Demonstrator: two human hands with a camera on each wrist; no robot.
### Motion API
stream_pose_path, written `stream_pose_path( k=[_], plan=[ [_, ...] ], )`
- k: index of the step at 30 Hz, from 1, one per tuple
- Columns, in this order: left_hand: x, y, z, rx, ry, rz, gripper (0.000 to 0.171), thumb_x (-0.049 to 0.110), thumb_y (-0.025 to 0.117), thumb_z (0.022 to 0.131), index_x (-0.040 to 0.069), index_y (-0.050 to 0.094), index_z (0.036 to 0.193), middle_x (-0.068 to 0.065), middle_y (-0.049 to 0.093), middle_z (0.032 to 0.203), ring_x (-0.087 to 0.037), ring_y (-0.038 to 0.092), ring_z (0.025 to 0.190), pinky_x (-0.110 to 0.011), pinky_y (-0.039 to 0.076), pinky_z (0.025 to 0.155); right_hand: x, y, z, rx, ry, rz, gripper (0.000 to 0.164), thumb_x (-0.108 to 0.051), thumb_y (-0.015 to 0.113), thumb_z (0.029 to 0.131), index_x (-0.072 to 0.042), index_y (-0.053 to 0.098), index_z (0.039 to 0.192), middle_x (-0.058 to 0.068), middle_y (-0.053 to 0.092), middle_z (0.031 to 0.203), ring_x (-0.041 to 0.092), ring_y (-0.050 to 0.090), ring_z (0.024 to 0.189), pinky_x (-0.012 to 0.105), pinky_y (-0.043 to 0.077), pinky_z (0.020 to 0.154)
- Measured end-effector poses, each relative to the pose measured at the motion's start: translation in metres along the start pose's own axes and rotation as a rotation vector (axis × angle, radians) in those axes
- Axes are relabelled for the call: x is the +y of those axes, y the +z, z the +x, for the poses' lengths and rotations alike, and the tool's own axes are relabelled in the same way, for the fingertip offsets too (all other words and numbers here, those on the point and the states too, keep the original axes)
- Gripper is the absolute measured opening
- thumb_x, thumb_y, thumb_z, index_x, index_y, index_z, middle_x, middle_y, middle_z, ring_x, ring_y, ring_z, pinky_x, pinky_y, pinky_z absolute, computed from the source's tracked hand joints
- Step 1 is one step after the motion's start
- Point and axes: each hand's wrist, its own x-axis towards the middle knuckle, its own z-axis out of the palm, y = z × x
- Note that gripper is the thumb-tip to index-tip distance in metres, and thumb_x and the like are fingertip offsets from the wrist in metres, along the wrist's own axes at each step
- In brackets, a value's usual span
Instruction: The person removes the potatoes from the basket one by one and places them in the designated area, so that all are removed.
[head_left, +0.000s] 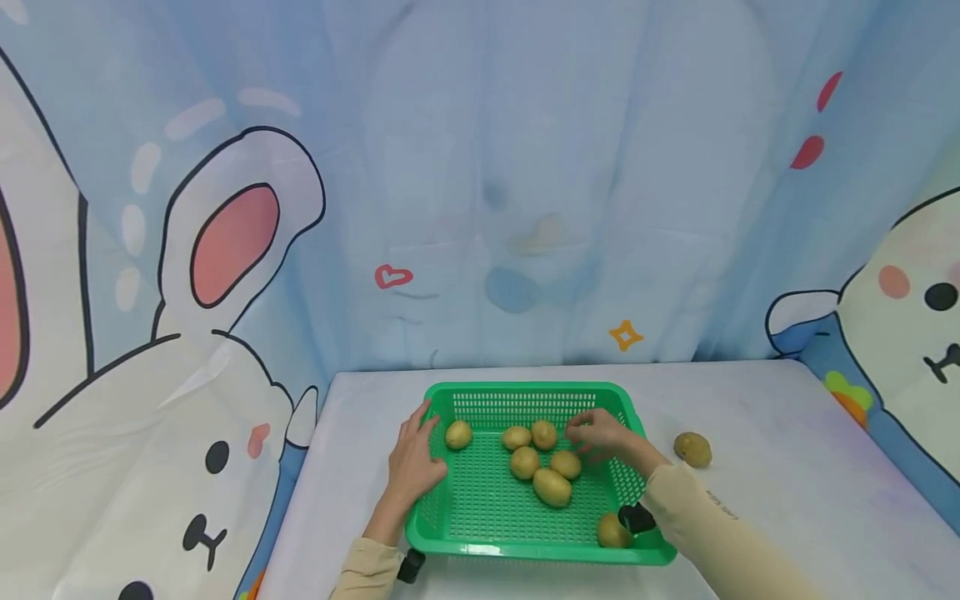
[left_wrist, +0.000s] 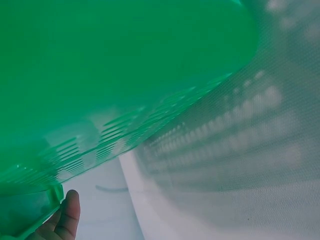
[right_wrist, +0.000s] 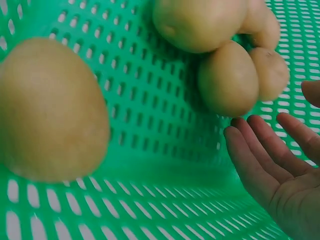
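A green plastic basket [head_left: 480, 517] with slotted walls holds several yellow potatoes [head_left: 552, 487]. My left hand [head_left: 415, 467] rests on its left rim with the fingers extended; in the left wrist view, a fingertip [left_wrist: 71, 202] shows beside the basket's end. Inside the basket at the right, my right hand [head_left: 596, 435] hovers beside the potato cluster. The right wrist view shows its fingers [right_wrist: 250, 160] spread and loosely bent, palm bare, tips close to a potato [right_wrist: 229, 80]. Another potato [head_left: 614, 530] lies in the near right corner, and one more [head_left: 459, 434] by the left wall.
A single potato [head_left: 692, 449] lies on the white table [head_left: 787, 483] outside the basket, to its right, close to my right forearm. Behind the table hangs a blue curtain [head_left: 480, 183] printed with cartoon animals.
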Motion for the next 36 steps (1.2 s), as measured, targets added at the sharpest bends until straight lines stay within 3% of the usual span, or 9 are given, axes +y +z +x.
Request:
stream_pose_path(
  k=[14, 25, 30, 36],
  plan=[
    [0.004, 0.0, 0.0, -0.015, 0.008, -0.003, 0.071, -0.005, 0.05, 0.06, -0.004, 0.06, 0.13, -0.009, 0.037, 0.154, -0.032, 0.041, 0.133, -0.032, 0.046, 0.059, 0.005, 0.018, -0.002, 0.043, 0.023, -0.034, 0.031, -0.004, 0.066, 0.086, 0.009, 0.065, 0.114, 0.024, 0.059, 0.113, 0.037, 0.064, 0.098, 0.05, 0.057, 0.071],
    [0.003, 0.001, -0.001, -0.019, 0.007, -0.019, 0.071, -0.007, 0.049, 0.06, -0.003, 0.06, 0.13, -0.009, 0.037, 0.155, -0.033, 0.041, 0.133, -0.028, 0.04, 0.05, 0.01, 0.021, -0.004, 0.072, -0.006, -0.026, 0.034, -0.002, 0.071, 0.083, 0.01, 0.063, 0.113, 0.018, 0.066, 0.099, 0.031, 0.067, 0.088, 0.049, 0.057, 0.069],
    [0.003, 0.001, -0.002, -0.022, 0.004, -0.014, 0.072, -0.006, 0.049, 0.059, -0.003, 0.06, 0.13, -0.009, 0.037, 0.155, -0.033, 0.041, 0.133, -0.029, 0.042, 0.053, 0.009, 0.016, -0.005, 0.085, -0.042, -0.007, 0.037, -0.003, 0.071, 0.084, 0.013, 0.062, 0.116, 0.02, 0.067, 0.098, 0.031, 0.068, 0.087, 0.048, 0.058, 0.068],
    [0.0, -0.001, 0.0, -0.029, -0.006, 0.0, 0.071, -0.005, 0.05, 0.06, -0.004, 0.06, 0.13, -0.009, 0.037, 0.155, -0.033, 0.04, 0.134, -0.032, 0.045, 0.056, -0.01, -0.003, -0.007, 0.077, -0.097, 0.011, 0.041, -0.005, 0.069, 0.087, 0.015, 0.058, 0.121, 0.025, 0.066, 0.104, 0.03, 0.068, 0.088, 0.049, 0.058, 0.072]
  ],
)
